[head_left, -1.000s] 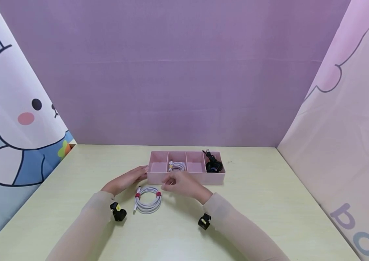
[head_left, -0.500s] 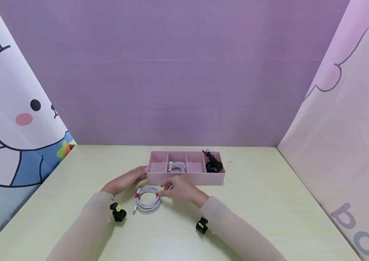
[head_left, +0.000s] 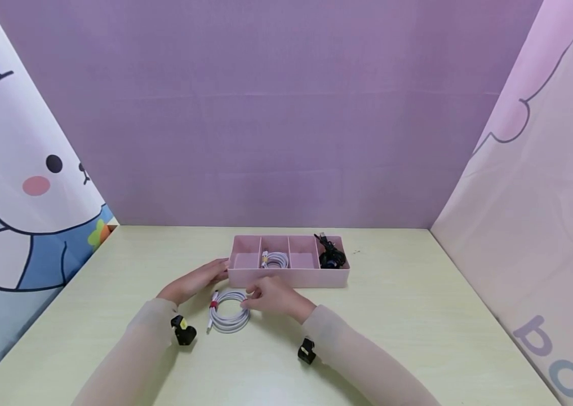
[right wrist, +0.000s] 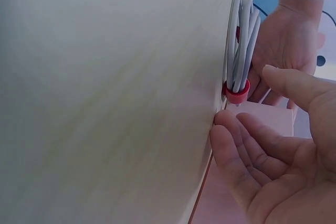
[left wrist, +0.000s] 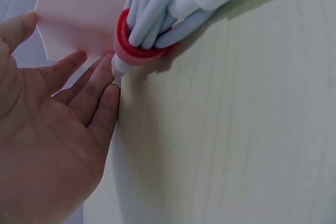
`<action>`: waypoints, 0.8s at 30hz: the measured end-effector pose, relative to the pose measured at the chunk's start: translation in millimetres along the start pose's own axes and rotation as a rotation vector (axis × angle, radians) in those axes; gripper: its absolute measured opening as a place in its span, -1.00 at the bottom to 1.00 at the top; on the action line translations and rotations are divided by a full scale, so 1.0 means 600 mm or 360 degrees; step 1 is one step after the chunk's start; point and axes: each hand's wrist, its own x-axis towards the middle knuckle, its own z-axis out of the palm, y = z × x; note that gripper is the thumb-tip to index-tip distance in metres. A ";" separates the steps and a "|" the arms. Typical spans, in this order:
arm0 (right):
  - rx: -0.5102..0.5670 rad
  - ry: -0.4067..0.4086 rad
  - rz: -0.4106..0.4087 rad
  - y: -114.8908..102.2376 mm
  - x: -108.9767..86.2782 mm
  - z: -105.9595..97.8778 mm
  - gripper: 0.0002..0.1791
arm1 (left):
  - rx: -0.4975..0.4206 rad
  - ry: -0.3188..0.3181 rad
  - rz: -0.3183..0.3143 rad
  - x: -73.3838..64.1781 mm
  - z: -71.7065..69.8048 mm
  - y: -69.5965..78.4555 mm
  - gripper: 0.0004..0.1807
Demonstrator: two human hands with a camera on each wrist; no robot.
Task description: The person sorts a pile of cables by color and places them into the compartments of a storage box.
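Observation:
A coiled white cable [head_left: 229, 327] bound with red ties [left wrist: 131, 48] lies on the table, a little in front of a pink divided box [head_left: 288, 278]. My left hand [head_left: 196, 283] touches the box's left end with its fingertips, the fingers fairly straight. Over the coil's right side reaches my right hand [head_left: 277, 298], covering the red tie there in the head view. In the right wrist view, the thumb [right wrist: 289, 85] and fingers [right wrist: 231, 150] of that hand are spread apart beside the coil, with no cable pinched between them.
A smaller white cable coil [head_left: 278, 259] sits in the box's second compartment from the left. A bundled black cable [head_left: 332, 258] fills the rightmost one, its plug above the rim. A purple backdrop [head_left: 276, 113] rises behind the table [head_left: 418, 316].
My right hand has moved left and toward me from the box's front wall to the right side of the coiled cable. The left hand, box and coil have stayed put.

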 end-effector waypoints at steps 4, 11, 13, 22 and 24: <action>-0.0036 -0.0013 0.0028 -0.004 0.002 0.001 -0.53 | 0.0005 -0.0002 0.0009 -0.002 -0.001 0.002 -0.24; -0.0081 -0.0036 0.0025 -0.011 0.008 0.003 -0.67 | -0.0007 0.0006 0.0000 -0.003 -0.001 0.001 -0.24; -0.0090 -0.0042 0.0034 -0.011 0.010 0.006 -0.73 | 0.0005 0.0000 0.0009 -0.003 -0.001 0.001 -0.24; -0.0156 -0.0069 0.0136 -0.016 0.011 0.010 -0.81 | 0.0010 -0.0011 0.0018 -0.007 -0.002 0.002 -0.24; -0.0159 -0.0077 0.0155 -0.016 0.011 0.010 -0.82 | 0.0013 -0.0015 0.0018 -0.007 -0.003 0.001 -0.24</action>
